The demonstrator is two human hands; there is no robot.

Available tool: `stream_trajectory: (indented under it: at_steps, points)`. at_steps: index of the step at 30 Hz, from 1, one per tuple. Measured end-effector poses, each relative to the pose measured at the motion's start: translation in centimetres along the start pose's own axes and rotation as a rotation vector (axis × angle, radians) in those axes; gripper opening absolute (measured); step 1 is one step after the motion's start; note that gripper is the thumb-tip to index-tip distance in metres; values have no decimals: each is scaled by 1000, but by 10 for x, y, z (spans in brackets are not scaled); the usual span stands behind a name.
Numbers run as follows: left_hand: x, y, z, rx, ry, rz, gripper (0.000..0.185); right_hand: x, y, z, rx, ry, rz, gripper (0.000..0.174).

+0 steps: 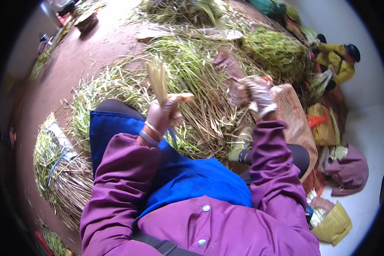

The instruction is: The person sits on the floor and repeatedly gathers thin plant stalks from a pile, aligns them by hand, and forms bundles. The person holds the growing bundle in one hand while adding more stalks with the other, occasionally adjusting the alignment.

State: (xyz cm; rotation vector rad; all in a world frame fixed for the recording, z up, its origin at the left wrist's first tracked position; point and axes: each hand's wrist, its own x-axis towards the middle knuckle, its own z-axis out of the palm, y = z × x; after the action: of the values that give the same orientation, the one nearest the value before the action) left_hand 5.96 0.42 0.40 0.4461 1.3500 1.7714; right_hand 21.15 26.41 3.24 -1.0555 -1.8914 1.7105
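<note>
My left hand [166,112] is closed around a small bundle of pale plant stems [157,80], which stands up from the fist and looks blurred. A thin strand trails below that hand. My right hand [257,94], in a thin whitish glove, is raised to the right with its fingers bent; whether anything is in them is hidden by blur. Below and between both hands spreads a heap of cut green stalks [192,80], its brown stem ends towards my feet. A blue apron [198,179] covers my lap.
A tied stalk bundle [64,172] lies at my left. To the right are an orange-brown sack [294,112], a yellow woven basket [334,224] and a purple cloth [350,172]. Another person in yellow [336,62] sits by the wall beside a green pile [275,51].
</note>
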Motion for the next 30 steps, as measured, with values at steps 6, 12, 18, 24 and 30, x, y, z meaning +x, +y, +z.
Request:
stream_trajectory:
  at_steps: [6, 12, 18, 24, 30]
  points:
    - [0, 0, 0, 34, 72, -60, 26, -31, 43, 49, 94, -278, 101, 15]
    - [7, -5, 3, 0, 115, -84, 25, -52, 27, 63, 257, -452, 107, 14]
    - [14, -2, -6, -238, 185, -110, 21, -60, 26, 73, 178, -543, 142, 15]
    - [15, 1, -11, -217, 210, -85, 21, -54, 32, 69, 98, -603, 192, 20]
    - [10, -3, 1, -48, 149, -90, 19, -52, 38, 105, 345, -631, 219, 30]
